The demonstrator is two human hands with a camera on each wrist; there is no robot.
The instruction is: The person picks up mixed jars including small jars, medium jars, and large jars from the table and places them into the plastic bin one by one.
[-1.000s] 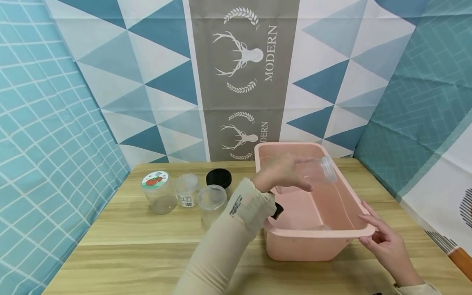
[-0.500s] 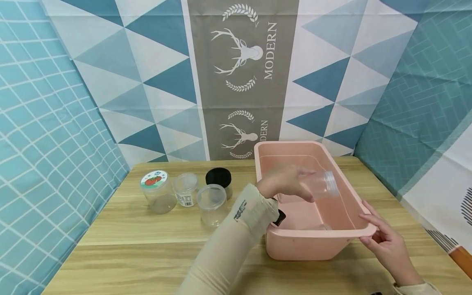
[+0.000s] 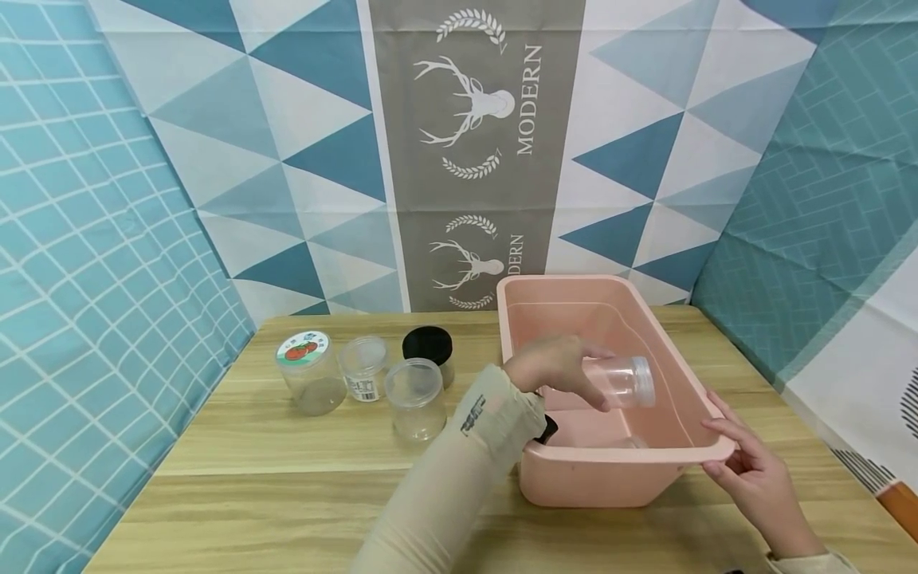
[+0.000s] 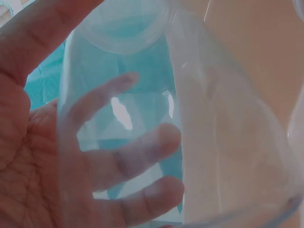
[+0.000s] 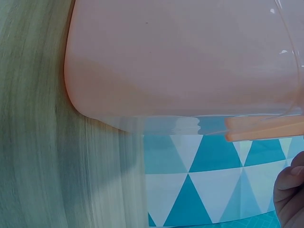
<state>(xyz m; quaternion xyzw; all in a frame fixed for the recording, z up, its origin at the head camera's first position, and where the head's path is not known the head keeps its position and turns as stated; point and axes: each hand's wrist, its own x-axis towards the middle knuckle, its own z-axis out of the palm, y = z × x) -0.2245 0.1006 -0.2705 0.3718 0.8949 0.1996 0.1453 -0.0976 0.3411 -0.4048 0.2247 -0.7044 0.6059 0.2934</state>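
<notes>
My left hand [image 3: 555,367] reaches into a pink plastic basin [image 3: 624,455] and holds a clear plastic jar [image 3: 620,383] on its side, the pale ribbed end pointing right. Through the jar's clear wall [image 4: 128,118], the left wrist view shows the fingers curled round it. At the basin's near right corner, my right hand [image 3: 753,470] grips the rim, thumb below and fingers over the top. In the right wrist view, the basin's outer wall [image 5: 180,57] fills the upper part, and part of the right hand [image 5: 289,194] shows at the right edge.
Left of the basin, on the wooden table [image 3: 287,510], stand a jar with a tomato-print lid [image 3: 308,375], a small jar with a barcode [image 3: 364,375], a clear lidded jar [image 3: 416,406] and a black-lidded jar [image 3: 428,344]. A patterned cloth [image 3: 473,175] hangs behind.
My left hand has lowered the clear jar deeper into the basin and toward its near side. The right hand stays on the rim.
</notes>
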